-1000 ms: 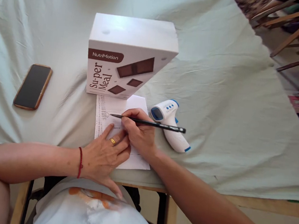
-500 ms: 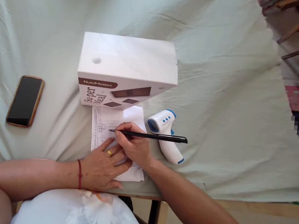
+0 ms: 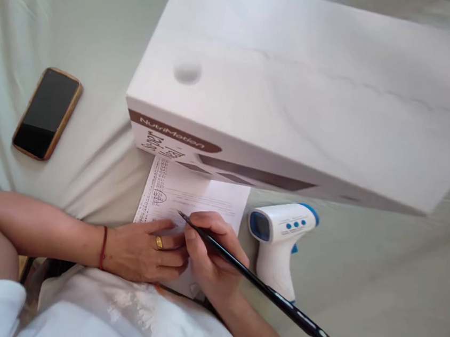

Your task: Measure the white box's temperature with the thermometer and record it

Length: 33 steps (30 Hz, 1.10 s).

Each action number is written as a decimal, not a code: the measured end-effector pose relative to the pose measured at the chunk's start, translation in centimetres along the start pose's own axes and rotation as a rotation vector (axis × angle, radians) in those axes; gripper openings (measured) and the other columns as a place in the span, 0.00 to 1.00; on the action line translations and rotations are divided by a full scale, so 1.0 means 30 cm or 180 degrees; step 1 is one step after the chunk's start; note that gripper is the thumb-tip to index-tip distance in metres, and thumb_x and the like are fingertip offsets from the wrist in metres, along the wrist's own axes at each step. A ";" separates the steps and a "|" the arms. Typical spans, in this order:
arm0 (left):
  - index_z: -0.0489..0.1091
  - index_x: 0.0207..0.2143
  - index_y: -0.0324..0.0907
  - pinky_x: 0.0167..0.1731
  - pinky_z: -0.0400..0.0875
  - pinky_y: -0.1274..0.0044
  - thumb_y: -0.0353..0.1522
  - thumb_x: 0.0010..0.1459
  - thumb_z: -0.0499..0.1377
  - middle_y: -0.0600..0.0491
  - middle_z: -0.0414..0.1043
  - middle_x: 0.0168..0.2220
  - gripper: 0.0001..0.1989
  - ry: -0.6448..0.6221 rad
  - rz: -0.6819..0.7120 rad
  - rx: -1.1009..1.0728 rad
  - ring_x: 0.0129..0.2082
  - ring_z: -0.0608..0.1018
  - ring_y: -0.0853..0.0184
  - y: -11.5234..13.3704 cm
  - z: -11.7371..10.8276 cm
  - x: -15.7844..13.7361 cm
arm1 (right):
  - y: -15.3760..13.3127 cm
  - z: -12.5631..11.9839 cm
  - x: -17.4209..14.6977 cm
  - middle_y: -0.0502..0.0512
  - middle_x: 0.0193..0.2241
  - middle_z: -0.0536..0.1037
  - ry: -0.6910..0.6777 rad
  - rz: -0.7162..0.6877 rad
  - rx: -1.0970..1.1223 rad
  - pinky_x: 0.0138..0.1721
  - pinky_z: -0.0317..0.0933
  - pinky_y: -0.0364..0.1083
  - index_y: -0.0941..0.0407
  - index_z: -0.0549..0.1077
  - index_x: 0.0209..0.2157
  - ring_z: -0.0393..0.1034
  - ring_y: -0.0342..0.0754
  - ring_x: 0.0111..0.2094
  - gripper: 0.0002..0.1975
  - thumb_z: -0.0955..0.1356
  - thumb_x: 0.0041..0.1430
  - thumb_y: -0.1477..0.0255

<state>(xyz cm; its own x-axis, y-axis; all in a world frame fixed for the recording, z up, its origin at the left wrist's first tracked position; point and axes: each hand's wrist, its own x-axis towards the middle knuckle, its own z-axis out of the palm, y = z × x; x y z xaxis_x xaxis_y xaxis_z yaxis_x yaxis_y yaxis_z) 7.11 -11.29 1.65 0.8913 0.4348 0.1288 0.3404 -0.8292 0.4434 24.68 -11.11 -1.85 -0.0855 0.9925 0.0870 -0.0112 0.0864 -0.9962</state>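
A black pen (image 3: 246,270) is pinched in my right hand (image 3: 215,258), its tip over or on a sheet of paper (image 3: 201,198). I cannot tell whether the tip touches. Printed lines and a hand-drawn circle show on the sheet's left part. Fingers extended, my left hand (image 3: 147,251) lies flat on the lower part of the paper, close beside my right hand; it wears a gold ring. The far edge of the sheet is hidden by a large white box (image 3: 296,106) marked NutriMotion. Right of my right hand lies a white and blue infrared thermometer (image 3: 283,228).
A phone (image 3: 47,112) in a brown-edged case lies face up at the left. Everything rests on a wrinkled pale cloth (image 3: 111,22) spread over the table. The tall box stands directly beyond the paper.
My view has moved closer, so the box looms larger and the thermometer shows lower and further right. The pen now slants toward the lower right. My left hand remains on the paper.
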 end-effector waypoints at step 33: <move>0.74 0.45 0.34 0.48 0.69 0.60 0.55 0.65 0.57 0.41 0.76 0.46 0.30 -0.0969 0.0214 0.1077 0.47 0.75 0.51 -0.020 -0.006 0.008 | 0.051 0.034 0.079 0.54 0.36 0.79 0.0046 -0.0035 0.0033 0.42 0.71 0.50 0.55 0.75 0.41 0.73 0.47 0.36 0.15 0.68 0.57 0.60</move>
<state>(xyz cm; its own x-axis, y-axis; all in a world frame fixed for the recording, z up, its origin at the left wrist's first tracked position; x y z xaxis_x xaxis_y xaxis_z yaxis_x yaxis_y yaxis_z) 7.06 -10.63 1.56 0.9449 0.2950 -0.1416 0.3124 -0.9421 0.1220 23.43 -8.71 -3.17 -0.0709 0.9927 0.0978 -0.0222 0.0965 -0.9951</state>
